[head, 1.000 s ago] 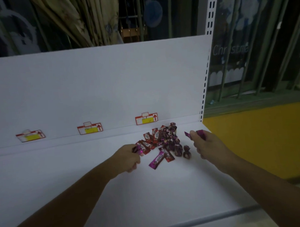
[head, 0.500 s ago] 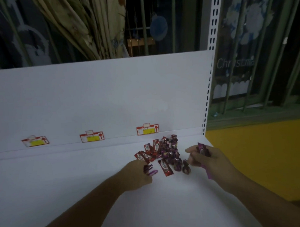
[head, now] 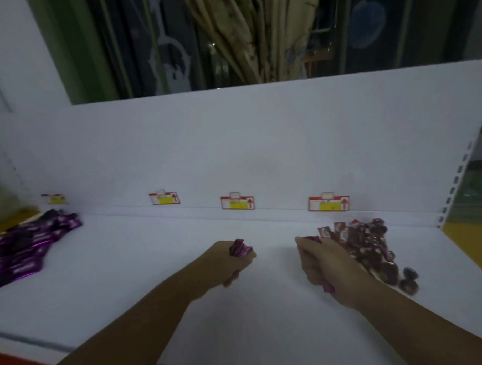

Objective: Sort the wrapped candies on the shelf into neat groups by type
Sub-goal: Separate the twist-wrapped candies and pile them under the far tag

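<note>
From the head camera, the white shelf [head: 161,269] fills the frame, dim and slightly blurred. Near the centre, the left hand [head: 226,263] is curled into a loose fist, its fingers pressed together around a bunch of purple-wrapped candies [head: 239,248] whose ends poke out above the knuckles; how many it holds cannot be told. At about 3 o'clock from it, the right hand [head: 323,264] is also closed, fingers folded over purple wrappers [head: 328,287] that peek out below the palm and at its top edge; the rest is hidden inside the grip. Just beyond this hand, toward 2 o'clock, lies the mixed pile of candies [head: 370,248], red sachets at the back and dark round twists nearer the front, partly covered by the wrist, the print unreadable. Far off at 9 o'clock, a sorted heap of purple bars [head: 29,248] is cut off by the frame edge. Red and yellow price tags [head: 237,203] line the back panel, their text too small to read.
</note>
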